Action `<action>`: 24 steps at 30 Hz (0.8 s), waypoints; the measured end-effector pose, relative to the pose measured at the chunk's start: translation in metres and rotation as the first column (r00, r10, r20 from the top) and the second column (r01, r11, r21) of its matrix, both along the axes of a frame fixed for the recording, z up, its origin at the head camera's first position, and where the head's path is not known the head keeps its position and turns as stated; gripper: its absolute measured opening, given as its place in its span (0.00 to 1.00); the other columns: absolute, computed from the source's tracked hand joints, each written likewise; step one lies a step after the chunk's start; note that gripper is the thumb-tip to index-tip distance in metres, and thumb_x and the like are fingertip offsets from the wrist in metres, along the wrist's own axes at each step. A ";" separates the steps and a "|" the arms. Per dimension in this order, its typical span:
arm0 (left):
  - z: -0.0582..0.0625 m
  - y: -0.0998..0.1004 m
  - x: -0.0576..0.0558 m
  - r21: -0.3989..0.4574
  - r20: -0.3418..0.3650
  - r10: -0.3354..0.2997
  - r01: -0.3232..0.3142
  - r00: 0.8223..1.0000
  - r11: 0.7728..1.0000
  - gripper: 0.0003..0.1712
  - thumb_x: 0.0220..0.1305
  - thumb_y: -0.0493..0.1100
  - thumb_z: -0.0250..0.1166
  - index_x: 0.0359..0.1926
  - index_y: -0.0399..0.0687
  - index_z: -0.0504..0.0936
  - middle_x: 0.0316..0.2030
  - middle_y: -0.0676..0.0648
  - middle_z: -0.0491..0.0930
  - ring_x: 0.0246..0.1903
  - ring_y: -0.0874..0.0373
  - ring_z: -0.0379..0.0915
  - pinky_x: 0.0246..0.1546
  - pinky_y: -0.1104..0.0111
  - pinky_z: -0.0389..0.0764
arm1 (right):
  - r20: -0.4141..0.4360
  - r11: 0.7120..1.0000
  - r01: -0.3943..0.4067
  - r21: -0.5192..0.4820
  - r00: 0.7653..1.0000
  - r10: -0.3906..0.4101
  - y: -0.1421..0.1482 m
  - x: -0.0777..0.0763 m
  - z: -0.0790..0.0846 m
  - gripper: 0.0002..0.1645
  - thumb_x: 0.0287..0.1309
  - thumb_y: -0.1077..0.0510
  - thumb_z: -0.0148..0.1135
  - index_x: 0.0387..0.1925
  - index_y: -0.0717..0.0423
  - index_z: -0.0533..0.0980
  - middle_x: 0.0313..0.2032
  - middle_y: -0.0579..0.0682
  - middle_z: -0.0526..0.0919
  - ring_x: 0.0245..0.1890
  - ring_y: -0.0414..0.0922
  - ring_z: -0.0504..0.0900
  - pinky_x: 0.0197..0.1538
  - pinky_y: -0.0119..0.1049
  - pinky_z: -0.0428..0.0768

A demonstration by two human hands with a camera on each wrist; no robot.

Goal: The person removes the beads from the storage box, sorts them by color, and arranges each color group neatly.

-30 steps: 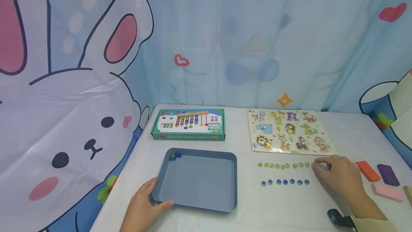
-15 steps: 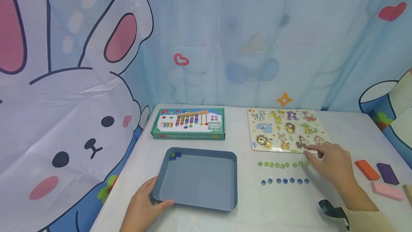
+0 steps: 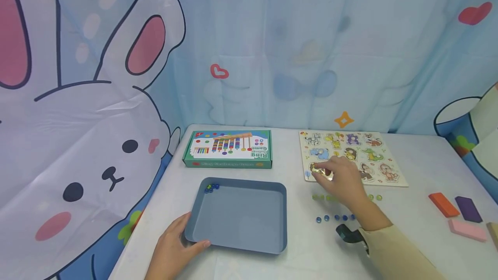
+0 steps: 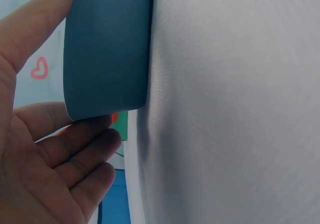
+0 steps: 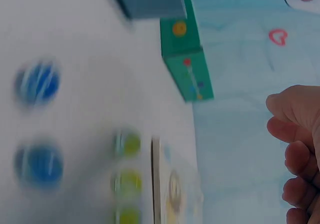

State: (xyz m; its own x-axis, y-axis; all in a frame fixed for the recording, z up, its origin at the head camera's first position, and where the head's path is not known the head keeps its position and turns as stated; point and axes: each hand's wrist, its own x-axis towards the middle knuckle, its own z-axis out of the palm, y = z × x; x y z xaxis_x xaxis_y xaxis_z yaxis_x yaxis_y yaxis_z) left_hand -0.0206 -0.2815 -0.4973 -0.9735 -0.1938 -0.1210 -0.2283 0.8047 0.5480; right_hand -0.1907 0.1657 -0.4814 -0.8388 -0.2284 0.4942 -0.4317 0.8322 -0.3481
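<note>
My left hand point(image 3: 171, 245) holds the near left corner of the blue-grey tray point(image 3: 237, 224), thumb at the near wall and fingers by the left side. The left wrist view shows the tray wall point(image 4: 107, 58) between thumb and index finger. A small cluster of blue and green marbles point(image 3: 210, 188) sits in its far left corner. My right hand point(image 3: 342, 180) is over the animal puzzle board point(image 3: 397, 180), thumb and index finger bent toward each other; no object shows between them. Below it run rows of green marbles point(image 3: 379, 197) and blue marbles point(image 3: 319, 219), partly hidden by hand and wrist.
A green Ring Challenge Game box point(image 3: 227, 150) lies behind the tray. At the right are orange point(image 3: 443, 205), purple point(image 3: 468, 209) and pink blocks point(image 3: 467, 230), plus a tan one at the frame edge. A patterned curtain point(image 3: 249, 46) hangs behind the white table.
My right hand has moved left from the right end of the green row to above the puzzle board's left part, uncovering a green marble at that end. The left hand and tray stay put.
</note>
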 end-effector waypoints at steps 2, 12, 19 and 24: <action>0.000 0.000 0.000 -0.002 0.000 0.000 0.000 1.000 1.000 0.69 0.41 0.79 0.78 0.75 0.40 0.70 0.71 0.36 0.74 0.70 0.34 0.71 0.67 0.38 0.76 | 0.008 0.999 -0.039 -0.008 0.999 0.039 -0.019 -0.003 0.002 0.11 0.54 0.52 0.80 0.40 0.49 0.90 0.23 0.42 0.75 0.29 0.42 0.69 0.36 0.36 0.62; 0.001 0.001 0.000 0.000 0.001 0.006 -0.006 1.000 1.000 0.69 0.41 0.78 0.78 0.75 0.40 0.70 0.71 0.36 0.74 0.70 0.34 0.71 0.67 0.38 0.76 | 0.079 0.983 -0.184 -0.020 0.980 0.185 -0.116 -0.007 0.014 0.11 0.57 0.48 0.78 0.41 0.44 0.91 0.24 0.38 0.74 0.30 0.39 0.67 0.35 0.33 0.65; -0.001 0.001 0.000 -0.003 -0.011 0.007 -0.007 1.000 1.000 0.69 0.40 0.78 0.78 0.75 0.40 0.71 0.70 0.36 0.75 0.70 0.35 0.72 0.66 0.38 0.77 | 0.123 0.954 -0.300 -0.002 0.947 0.298 -0.167 -0.006 0.016 0.12 0.61 0.47 0.75 0.43 0.46 0.90 0.27 0.39 0.77 0.31 0.37 0.69 0.34 0.31 0.72; -0.002 0.001 0.000 -0.006 -0.016 0.004 -0.004 1.000 1.000 0.71 0.39 0.81 0.76 0.75 0.40 0.71 0.70 0.36 0.75 0.70 0.35 0.72 0.66 0.39 0.78 | 0.138 0.931 -0.363 0.043 0.925 0.354 -0.196 -0.003 0.012 0.13 0.62 0.46 0.75 0.44 0.46 0.90 0.27 0.39 0.77 0.31 0.36 0.70 0.34 0.29 0.72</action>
State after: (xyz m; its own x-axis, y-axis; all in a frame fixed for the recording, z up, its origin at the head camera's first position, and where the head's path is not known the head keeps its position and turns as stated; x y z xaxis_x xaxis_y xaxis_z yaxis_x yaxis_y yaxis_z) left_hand -0.0210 -0.2807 -0.4993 -0.9745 -0.1987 -0.1042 -0.2230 0.8069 0.5469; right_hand -0.1941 -0.0304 -0.4692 -0.7490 -0.5540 0.3634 -0.6617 0.6530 -0.3684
